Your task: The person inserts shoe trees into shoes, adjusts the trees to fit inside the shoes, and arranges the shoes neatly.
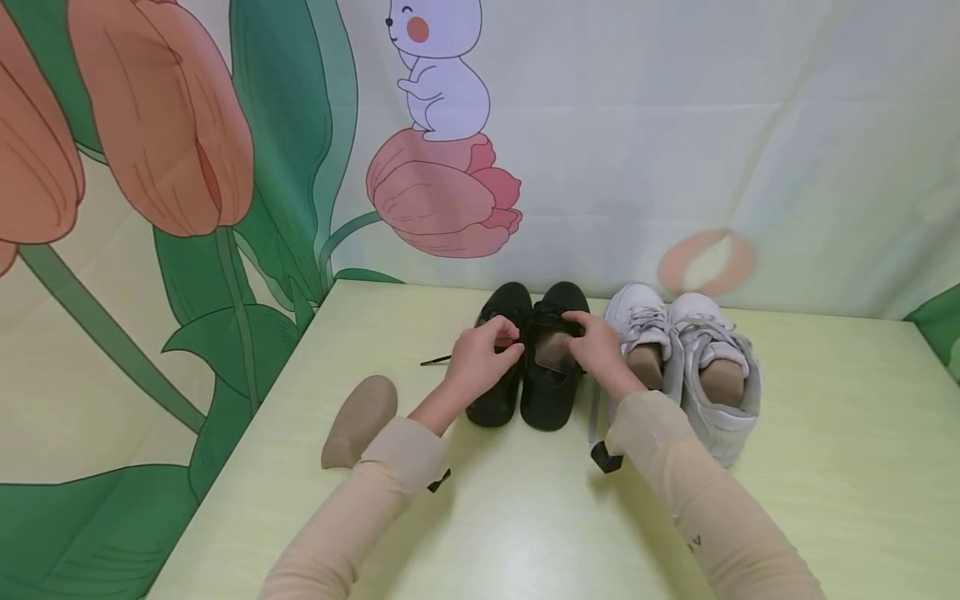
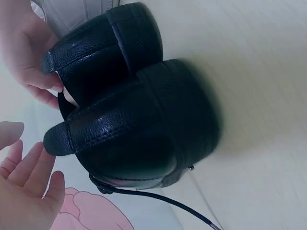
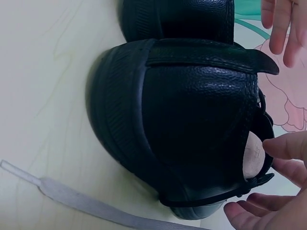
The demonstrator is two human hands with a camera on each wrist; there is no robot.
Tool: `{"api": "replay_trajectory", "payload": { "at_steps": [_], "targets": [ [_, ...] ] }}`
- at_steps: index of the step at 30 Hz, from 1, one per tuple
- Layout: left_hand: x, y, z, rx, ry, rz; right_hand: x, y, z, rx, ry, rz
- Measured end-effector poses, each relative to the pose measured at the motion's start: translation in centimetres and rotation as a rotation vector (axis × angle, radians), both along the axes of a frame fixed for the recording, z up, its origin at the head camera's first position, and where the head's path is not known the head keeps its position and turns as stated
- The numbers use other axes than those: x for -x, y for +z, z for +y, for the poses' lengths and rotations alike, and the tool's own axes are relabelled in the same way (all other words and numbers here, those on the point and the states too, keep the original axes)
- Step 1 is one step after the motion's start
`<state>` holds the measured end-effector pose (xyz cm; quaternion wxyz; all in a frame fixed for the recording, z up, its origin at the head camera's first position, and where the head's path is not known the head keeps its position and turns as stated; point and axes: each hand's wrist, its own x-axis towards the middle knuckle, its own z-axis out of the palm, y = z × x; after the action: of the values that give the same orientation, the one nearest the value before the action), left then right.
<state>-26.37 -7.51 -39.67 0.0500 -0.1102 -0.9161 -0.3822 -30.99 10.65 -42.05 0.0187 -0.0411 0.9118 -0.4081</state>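
A pair of black lace-up shoes stands side by side, toes toward the backdrop. My left hand (image 1: 480, 358) hovers over the left black shoe (image 1: 491, 408), thumb and fingers loosely bent and apart; in the left wrist view its fingertips overlap the heel tab (image 2: 58, 139). With thumb and forefinger, my right hand (image 1: 602, 348) pinches the tongue at the opening of the right black shoe (image 1: 550, 402). A beige foot-shaped insert (image 1: 553, 352) shows inside that shoe. A black lace (image 2: 158, 197) trails from the left shoe's outer side.
Right of the black pair stand two white sneakers (image 1: 741, 429) with beige inserts inside. One white lace (image 3: 81, 203) trails on the table beside the right black shoe. A loose beige insert (image 1: 362, 421) lies at the left. A printed tulip backdrop (image 1: 600, 183) rises behind the table.
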Motion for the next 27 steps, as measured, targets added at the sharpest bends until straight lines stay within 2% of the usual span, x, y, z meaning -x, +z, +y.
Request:
{"api": "replay_trajectory", "payload": {
  "at_steps": [6, 13, 21, 27],
  "targets": [
    [-0.3, -0.1, -0.7, -0.015, -0.008, 0.016, -0.1, 0.2, 0.1, 0.036, 0.012, -0.028],
    [-0.5, -0.3, -1.5, -0.002, 0.006, 0.038, -0.3, 0.4, 0.0, 0.016, 0.015, -0.03],
    [-1.2, 0.1, -2.8, 0.025, 0.025, -0.012, -0.6, 0.5, -0.1, 0.04, 0.027, -0.054],
    [-1.5, -0.2, -4.0, 0.02, 0.051, -0.053, -0.9, 0.6, -0.1, 0.073, 0.038, -0.041]
  ]
}}
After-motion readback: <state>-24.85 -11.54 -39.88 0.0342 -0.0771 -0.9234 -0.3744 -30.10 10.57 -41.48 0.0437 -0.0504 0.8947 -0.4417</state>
